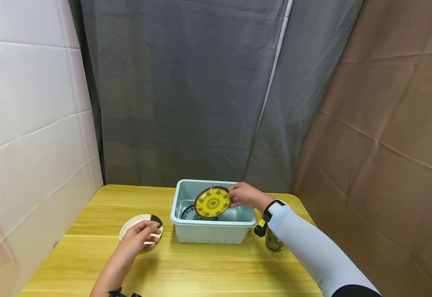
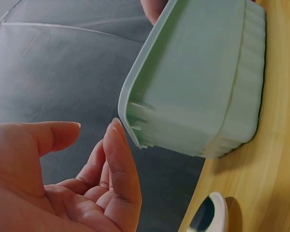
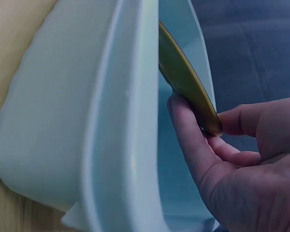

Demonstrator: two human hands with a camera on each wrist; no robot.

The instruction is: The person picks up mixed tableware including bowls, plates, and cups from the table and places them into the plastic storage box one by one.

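My right hand (image 1: 246, 194) pinches the right edge of a yellow patterned plate (image 1: 213, 202) with a dark rim, tilted inside the mouth of a light blue plastic basin (image 1: 212, 232). In the right wrist view the thumb and fingers clasp the rim of the plate (image 3: 191, 87) from both sides. Below it in the basin lies a blue-and-white plate (image 1: 191, 213), partly covered. My left hand (image 1: 140, 237) hovers over a cream plate (image 1: 127, 227) with a dark patch, left of the basin. Its fingers are loosely bent with nothing between them, as the left wrist view shows.
A greenish glass jar or cup (image 1: 274, 241) stands right of the basin, partly hidden by the right forearm. All of it is on a yellow wooden table (image 1: 208, 272). A grey curtain (image 1: 186, 95) hangs behind, with cloth walls at both sides.
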